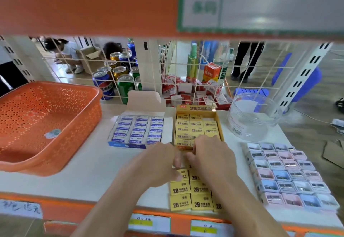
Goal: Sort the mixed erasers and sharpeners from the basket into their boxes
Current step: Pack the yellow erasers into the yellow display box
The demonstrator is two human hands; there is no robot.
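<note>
- Shop shelf [93, 171]: orange basket [74, 134], left, looks emptied.
- Blue eraser box [126, 145] full, yellow box [195, 108] nearly; loose yellow erasers [191, 197] and sharpeners [290, 177] lie near, unboxed.
- Left hand [158, 164] and right hand [210, 154] curl over those erasers; grip cannot be told.

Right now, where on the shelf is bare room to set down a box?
The widest bare patch of shelf lies in front of the blue eraser box, between the orange basket and the left hand. A narrow strip separates the right hand from the sharpeners. The middle is crowded with loose yellow erasers.
</note>
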